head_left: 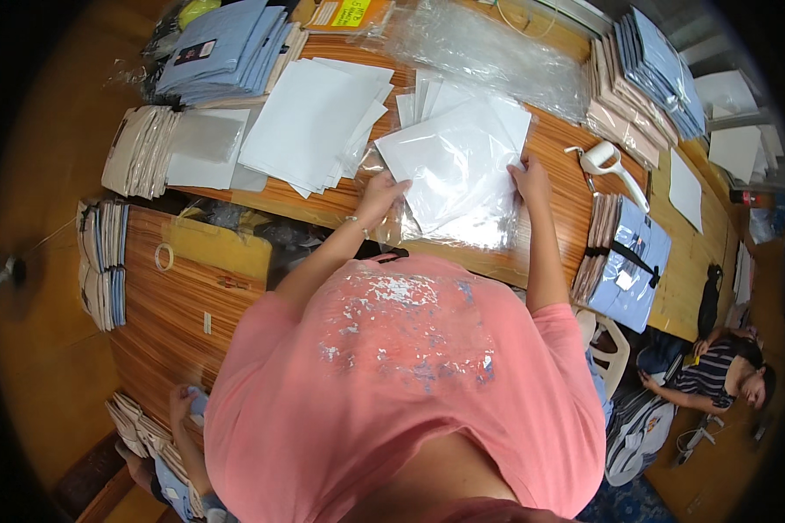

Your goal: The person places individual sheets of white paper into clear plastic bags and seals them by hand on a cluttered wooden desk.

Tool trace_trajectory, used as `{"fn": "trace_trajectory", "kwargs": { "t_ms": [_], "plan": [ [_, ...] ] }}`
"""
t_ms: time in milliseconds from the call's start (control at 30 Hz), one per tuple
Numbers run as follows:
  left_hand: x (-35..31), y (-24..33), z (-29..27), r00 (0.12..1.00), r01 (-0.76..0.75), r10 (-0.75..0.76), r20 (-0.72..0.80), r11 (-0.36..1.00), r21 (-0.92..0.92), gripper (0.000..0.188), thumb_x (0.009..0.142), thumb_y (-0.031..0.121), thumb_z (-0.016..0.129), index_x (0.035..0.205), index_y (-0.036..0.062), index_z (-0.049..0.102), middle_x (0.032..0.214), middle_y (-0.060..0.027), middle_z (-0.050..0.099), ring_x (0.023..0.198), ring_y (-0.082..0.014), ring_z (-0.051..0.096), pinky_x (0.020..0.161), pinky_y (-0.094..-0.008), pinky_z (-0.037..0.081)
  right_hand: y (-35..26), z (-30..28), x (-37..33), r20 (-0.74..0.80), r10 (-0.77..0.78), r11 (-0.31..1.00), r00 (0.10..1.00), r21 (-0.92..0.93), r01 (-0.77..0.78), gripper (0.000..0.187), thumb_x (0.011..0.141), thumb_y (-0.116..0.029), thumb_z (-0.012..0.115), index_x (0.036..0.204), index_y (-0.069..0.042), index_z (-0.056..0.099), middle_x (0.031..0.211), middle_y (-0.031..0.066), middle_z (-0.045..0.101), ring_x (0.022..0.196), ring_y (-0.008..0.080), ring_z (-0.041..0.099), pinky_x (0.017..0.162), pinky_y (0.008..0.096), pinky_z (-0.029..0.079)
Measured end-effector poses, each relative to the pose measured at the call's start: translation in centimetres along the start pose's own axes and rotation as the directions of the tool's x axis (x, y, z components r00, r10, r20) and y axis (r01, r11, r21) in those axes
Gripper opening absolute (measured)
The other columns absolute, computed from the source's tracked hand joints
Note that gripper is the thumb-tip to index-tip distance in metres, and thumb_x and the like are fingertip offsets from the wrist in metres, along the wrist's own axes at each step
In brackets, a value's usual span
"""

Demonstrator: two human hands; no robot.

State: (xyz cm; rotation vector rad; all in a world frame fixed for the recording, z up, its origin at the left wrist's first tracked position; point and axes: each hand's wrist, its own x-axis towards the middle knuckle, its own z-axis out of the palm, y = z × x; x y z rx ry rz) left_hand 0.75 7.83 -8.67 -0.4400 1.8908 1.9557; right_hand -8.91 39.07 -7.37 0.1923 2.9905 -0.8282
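Observation:
In front of me lies a clear plastic bag (484,228) with a tilted white sheet (449,152) that seems to be inside it; shine crosses the sheet's face. My left hand (382,199) pinches the bag's left side by the sheet's edge, thumb on top. At the right side, my right hand (530,181) grips the bag's edge, its fingers partly hidden. More white sheets (508,113) show behind and under it. Left of the bag is a fanned stack of white paper (310,122).
Clear plastic bags (488,52) lie at the back. Folded blue shirts (222,52) and beige packs (139,148) stand left; a tied blue bundle (628,261) and a white tape dispenser (610,166) sit right. Another person (715,375) is at the far right, and another person's arm (187,436) shows lower left.

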Motion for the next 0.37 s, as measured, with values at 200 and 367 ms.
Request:
{"fn": "trace_trajectory", "kwargs": {
  "t_ms": [200, 367],
  "plan": [
    [-3.3, 3.9, -2.5, 0.907, -0.373, 0.369, -0.205, 0.928, 0.018, 0.029, 0.094, 0.011, 0.054, 0.121, 0.0010, 0.049, 0.105, -0.0087, 0.063, 0.091, -0.0118, 0.060, 0.078, -0.0262, 0.049, 0.9, -3.4, 2.4, -0.024, -0.085, 0.899, 0.996, 0.429, 0.087, 0.018, 0.084, -0.017, 0.065, 0.087, 0.000, 0.060, 0.065, 0.0047, 0.059, 0.055, 0.0170, 0.055, 0.051, 0.0303, 0.043],
    [-6.6, 9.6, -9.9, 0.833, -0.371, 0.276, -0.479, 0.922, -0.114, 0.034, 0.094, 0.013, 0.054, 0.125, 0.0039, 0.046, 0.103, -0.0089, 0.065, 0.092, -0.0139, 0.062, 0.083, -0.0271, 0.050, -4.1, -7.2, 8.5, -0.003, -0.084, 0.677, 0.996, 0.733, 0.060, 0.012, 0.090, -0.015, 0.061, 0.086, -0.005, 0.056, 0.063, -0.0027, 0.052, 0.050, 0.0055, 0.044, 0.043, 0.0202, 0.035]
  ]
}}
